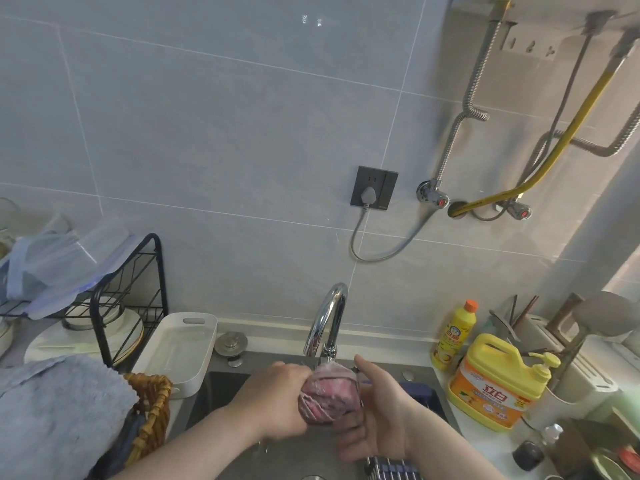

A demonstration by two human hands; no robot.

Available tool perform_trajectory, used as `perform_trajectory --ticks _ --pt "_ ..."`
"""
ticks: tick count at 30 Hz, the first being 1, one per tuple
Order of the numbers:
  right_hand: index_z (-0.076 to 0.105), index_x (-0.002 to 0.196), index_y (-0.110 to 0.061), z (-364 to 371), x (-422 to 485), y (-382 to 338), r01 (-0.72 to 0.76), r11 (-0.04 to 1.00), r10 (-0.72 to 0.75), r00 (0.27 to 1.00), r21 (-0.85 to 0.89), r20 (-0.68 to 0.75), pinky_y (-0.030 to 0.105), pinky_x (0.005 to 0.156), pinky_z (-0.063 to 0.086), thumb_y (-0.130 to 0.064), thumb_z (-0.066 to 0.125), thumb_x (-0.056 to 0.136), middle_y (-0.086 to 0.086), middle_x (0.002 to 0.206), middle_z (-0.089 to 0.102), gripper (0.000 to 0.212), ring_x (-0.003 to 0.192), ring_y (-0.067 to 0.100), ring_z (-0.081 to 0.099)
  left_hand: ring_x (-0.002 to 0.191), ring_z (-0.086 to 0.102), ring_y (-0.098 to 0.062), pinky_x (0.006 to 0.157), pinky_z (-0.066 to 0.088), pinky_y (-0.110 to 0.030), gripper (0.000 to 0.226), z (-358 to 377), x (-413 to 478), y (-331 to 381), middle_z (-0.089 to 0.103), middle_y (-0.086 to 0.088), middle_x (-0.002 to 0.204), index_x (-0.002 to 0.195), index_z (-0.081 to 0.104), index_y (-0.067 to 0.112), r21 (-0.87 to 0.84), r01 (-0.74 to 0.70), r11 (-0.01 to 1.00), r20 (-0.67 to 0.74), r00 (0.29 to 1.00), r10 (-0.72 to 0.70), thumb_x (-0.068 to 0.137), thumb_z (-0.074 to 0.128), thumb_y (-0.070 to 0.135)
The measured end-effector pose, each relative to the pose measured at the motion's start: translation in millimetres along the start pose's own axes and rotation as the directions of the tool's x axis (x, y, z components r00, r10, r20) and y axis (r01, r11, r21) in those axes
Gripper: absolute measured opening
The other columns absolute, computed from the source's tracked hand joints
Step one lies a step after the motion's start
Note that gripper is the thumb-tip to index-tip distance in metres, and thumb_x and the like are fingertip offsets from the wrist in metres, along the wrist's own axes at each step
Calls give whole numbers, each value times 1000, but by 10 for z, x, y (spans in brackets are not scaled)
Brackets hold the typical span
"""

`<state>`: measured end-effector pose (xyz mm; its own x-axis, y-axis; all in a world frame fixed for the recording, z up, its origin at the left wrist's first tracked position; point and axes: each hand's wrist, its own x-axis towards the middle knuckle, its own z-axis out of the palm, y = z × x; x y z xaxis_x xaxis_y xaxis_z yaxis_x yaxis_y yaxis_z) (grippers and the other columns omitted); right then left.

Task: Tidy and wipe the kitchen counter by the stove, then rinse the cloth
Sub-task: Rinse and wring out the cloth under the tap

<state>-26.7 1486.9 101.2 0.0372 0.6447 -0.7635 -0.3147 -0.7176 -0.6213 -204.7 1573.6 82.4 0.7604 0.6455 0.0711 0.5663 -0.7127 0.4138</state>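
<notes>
Hands: two, left hand (277, 400) and right hand (381, 410), both over the one sink (221, 386).
Left grip: closed round the left end of the cloth (329, 393), fingers wrapped over it.
Right grip: cupped against the cloth's right side, fingers curled beneath it, thumb upright beside it.
Cloth: one, pink and purple, bunched into a ball between the two grips and touching both.
Faucet (329, 317): one, chrome, arched, with the spout mouth just above the grip and the cloth.
Detergent: two containers right of the grip on the worktop (465, 434), just beside each other. One slim yellow bottle (457, 334) with an orange cap, farther from the grip. One big yellow-and-orange jug (495, 386) with a pump, nearer.
Left of the grip: one white tray (180, 348), one woven basket (152, 403) under one grey towel (59, 410), one black wire rack (131, 282) beyond them. Plates stacked under the rack, count unclear.
Sink plug (231, 342): one, metal, up and left of the grip, just beside the tray.
Wall above the grip: one dark socket (374, 187) with one plug in it. To its right, two valves with red knobs (433, 194) (516, 209) and one yellow hose (554, 133).
Below the right grip: one slatted roll-up rack (391, 469), near the wrist.
</notes>
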Motion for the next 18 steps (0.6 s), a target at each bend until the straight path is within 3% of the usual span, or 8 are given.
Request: perform_trajectory --ticks 3,6,8,11,13,15,16,18 --pt "68 116 -4 137 -55 -74 -34 995 31 999 91 39 53 89 50 -65 53 82 23 109 71 71 94 40 70 96 54 -18 63 38 -28 26 -20 -33 33 59 5 97 95 55 23 268 -167 949 -28 983 181 71 64 26" --pt "68 115 -5 196 -24 -150 -62 991 58 998 118 36 48 81 55 -65 58 80 18 105 72 70 86 36 72 68 56 -13 41 37 -21 48 43 -71 -1 55 10 71 76 55 26 423 -350 836 44 929 367 34 78 23" --pt "70 113 -5 207 46 -128 -79 986 77 997 148 21 43 75 59 -65 61 79 18 101 73 70 80 33 72 64 52 -14 40 40 -22 45 61 -70 -10 51 10 67 71 52 25 482 -416 771 59 893 445 34 76 16" --pt "72 93 -2 254 146 -27 -23 983 21 1000 184 14 35 57 59 -47 57 91 19 83 72 48 66 30 71 66 50 -16 47 38 -26 41 102 -76 -65 50 8 69 74 50 23 481 -479 734 20 843 538 44 69 4" --pt "68 88 -3 281 218 39 71 966 -62 997 250 -47 37 59 58 -28 56 93 20 79 68 28 66 31 69 67 51 -14 48 37 -25 42 60 -77 -43 51 9 70 74 51 23 439 -434 787 -9 873 487 40 70 7" --pt "58 80 -3 278 290 84 234 893 -205 972 384 -116 43 62 56 -5 50 86 21 74 61 10 65 32 64 78 54 -15 54 34 -24 39 -2 -51 -10 57 6 80 79 55 21 381 -291 877 -75 936 343 46 72 12" --pt "55 77 -4 279 296 95 311 841 -276 950 442 -143 47 66 56 3 48 83 22 75 61 11 68 33 63 87 53 -17 59 34 -26 35 -17 -24 -18 59 3 89 87 56 18 342 -218 914 -79 963 259 56 70 10" --pt "54 82 -3 252 244 134 352 765 -366 927 539 -86 53 81 51 8 46 82 23 86 61 13 78 35 62 91 53 -18 61 38 -27 38 -4 -5 -48 60 2 94 95 57 16 336 -207 919 -66 968 242 62 66 1"
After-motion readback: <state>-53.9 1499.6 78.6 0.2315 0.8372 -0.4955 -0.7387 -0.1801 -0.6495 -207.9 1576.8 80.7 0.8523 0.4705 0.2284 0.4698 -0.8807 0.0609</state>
